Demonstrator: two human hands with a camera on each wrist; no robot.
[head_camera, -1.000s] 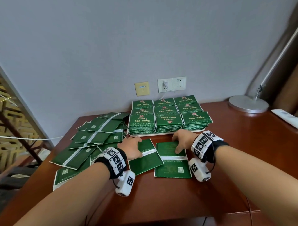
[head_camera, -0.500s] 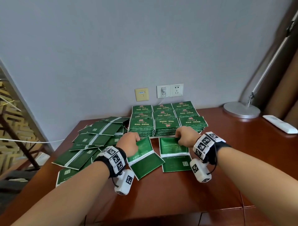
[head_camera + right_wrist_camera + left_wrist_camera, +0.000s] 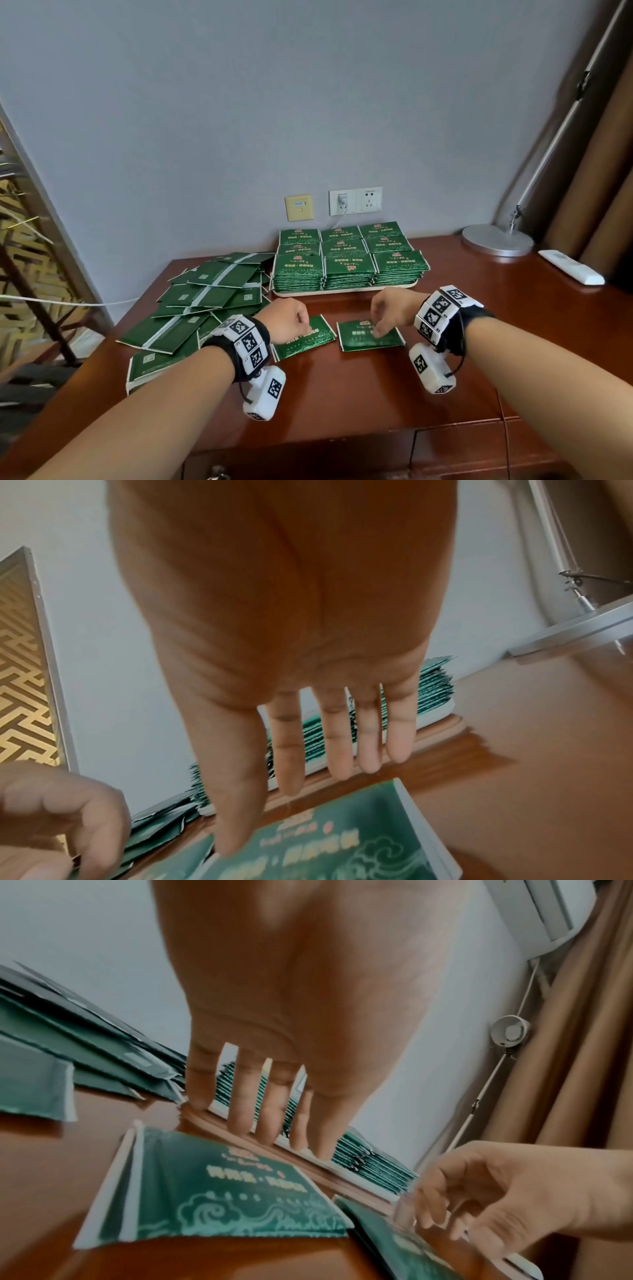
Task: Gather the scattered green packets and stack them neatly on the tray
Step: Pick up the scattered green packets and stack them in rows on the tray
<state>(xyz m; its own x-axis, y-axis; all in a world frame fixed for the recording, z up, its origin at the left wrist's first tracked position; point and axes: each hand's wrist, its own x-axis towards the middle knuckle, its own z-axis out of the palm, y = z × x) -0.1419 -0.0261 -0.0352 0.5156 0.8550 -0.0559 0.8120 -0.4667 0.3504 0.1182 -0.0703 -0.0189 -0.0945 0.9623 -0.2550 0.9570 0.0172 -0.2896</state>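
Two green packets lie folded, printed face up, on the brown table just in front of the tray [image 3: 342, 292]. My left hand [image 3: 294, 320] hovers over the left packet [image 3: 308, 341], its fingers [image 3: 263, 1115] pointing down and relaxed, holding nothing. My right hand [image 3: 383, 315] hangs over the right packet [image 3: 366, 341]; its thumb tip rests on that packet [image 3: 342, 845] while the other fingers [image 3: 337, 745] stay straight. The tray carries neat stacks of green packets [image 3: 347, 265] in rows. A loose pile of unfolded packets [image 3: 205, 294] spreads over the table's left side.
A lamp base [image 3: 496, 240] and a white remote [image 3: 570, 267] sit at the far right. Wall sockets [image 3: 356, 200] are behind the tray. The table's left edge runs beside the loose pile, and its front edge is near my forearms.
Both packets, lying unfolded and back side up before, are now folded in half with the printed face up. My hands have lifted off them and loosened.
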